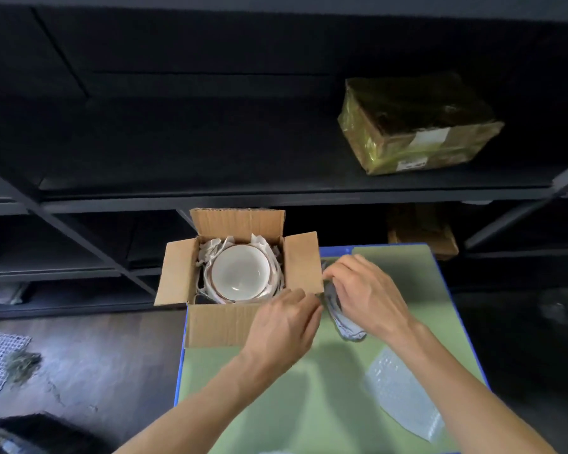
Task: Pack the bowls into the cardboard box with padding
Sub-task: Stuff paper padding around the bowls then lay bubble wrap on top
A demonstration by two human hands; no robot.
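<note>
Hands met just right of the cardboard box (217, 326): the left hand (286, 317) pinched, and the right hand (364, 290) curled over, a bubble-wrap bundle (345, 326); whether it hid a bowl I could not tell. One bowl (240, 273) sat inside the box, nested in white paper (210, 247). The wrap wanted tucking snug before lifting over the splayed right flap (304, 260), which stood in the way; a spare bubble sheet (404, 394) lay nearby on the bench (309, 404)
</note>
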